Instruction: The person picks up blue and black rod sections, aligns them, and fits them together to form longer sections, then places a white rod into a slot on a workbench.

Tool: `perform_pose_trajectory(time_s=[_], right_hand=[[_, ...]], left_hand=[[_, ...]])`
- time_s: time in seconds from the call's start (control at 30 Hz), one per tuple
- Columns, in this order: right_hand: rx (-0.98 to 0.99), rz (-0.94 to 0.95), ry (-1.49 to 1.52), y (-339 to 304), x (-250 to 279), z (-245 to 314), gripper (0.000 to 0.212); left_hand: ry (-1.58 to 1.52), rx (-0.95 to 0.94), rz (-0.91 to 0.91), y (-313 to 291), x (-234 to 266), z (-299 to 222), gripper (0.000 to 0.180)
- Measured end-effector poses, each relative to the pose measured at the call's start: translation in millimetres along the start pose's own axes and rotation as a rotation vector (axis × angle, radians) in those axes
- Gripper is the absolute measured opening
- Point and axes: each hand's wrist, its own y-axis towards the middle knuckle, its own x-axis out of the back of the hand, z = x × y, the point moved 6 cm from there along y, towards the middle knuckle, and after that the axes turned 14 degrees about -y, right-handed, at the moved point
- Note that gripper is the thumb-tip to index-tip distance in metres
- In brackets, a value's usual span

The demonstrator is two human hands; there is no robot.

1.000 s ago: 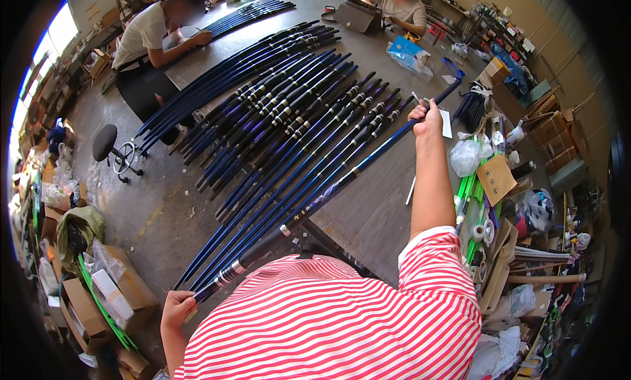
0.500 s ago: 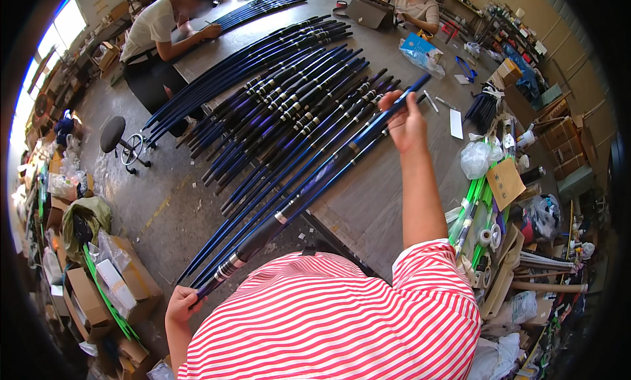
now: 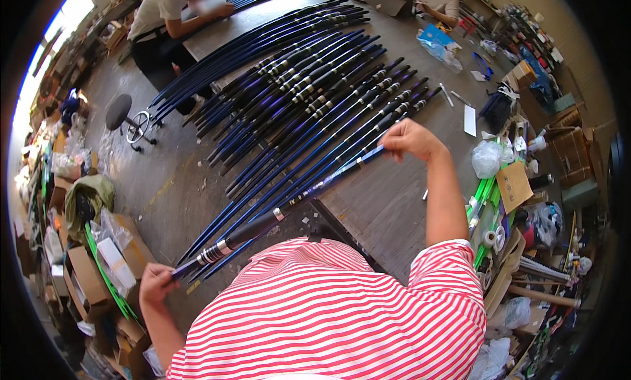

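Note:
A dark blue fishing rod (image 3: 253, 229) with a black grip and silver rings lies slantwise across my front. My left hand (image 3: 158, 283) is closed round its lower left end, beyond the ringed part. At the upper right, my right hand (image 3: 413, 141) pinches the rod's blue section, knuckles up. Just beyond the held rod, several similar rods (image 3: 315, 97) lie side by side on the grey table (image 3: 374, 206). Their thin ends stick out past its left edge.
Beyond the rods, a person in a white top (image 3: 158, 15) leans over the table; another person (image 3: 439, 4) sits at the far side. A wheeled stool (image 3: 119, 112) stands left. Cardboard boxes (image 3: 85, 278) line the left floor; plastic bags (image 3: 488, 158) and green rods (image 3: 483, 196) crowd the right.
My right hand has turned from open-fingered to a pinch on the rod. The held rod's upper end has come down nearer me, apart from the others. My left hand has moved left.

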Motion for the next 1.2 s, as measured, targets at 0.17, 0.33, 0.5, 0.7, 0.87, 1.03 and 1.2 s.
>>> perform_pose_trajectory(time_s=[0.17, 0.33, 0.5, 0.7, 0.87, 1.03, 1.2], right_hand=[[-0.071, 0.445, -0.126, -1.1, -79.0, -33.3, 0.019], [-0.112, 0.675, 0.208, -2.6, -173.2, -22.5, 0.032], [0.072, 0.611, 0.647, 6.6, -223.9, 23.8, 0.043], [0.556, 0.157, 0.542, 21.3, -204.5, 111.2, 0.045], [0.772, -0.119, 0.440, 26.8, -206.8, 159.5, 0.027], [0.648, -0.226, -0.014, 32.3, -196.2, 149.4, 0.018], [0.629, -0.203, 0.236, 31.8, -197.1, 149.3, 0.023]], left_hand=[[-0.448, -0.193, -0.014, -11.2, 110.1, -45.1, 0.031], [-0.737, -0.451, 0.227, 7.7, 72.7, -132.7, 0.057], [-0.341, -0.723, 0.144, 55.7, -54.3, -210.5, 0.060], [-0.372, -0.339, -0.114, 130.9, -173.4, -85.2, 0.038], [-1.039, 0.393, 0.282, 134.1, -291.8, -5.2, 0.058], [-1.145, 0.065, 0.493, 128.2, -267.1, -29.1, 0.038], [-0.630, -0.011, 0.548, 112.4, -239.0, -24.0, 0.033]])
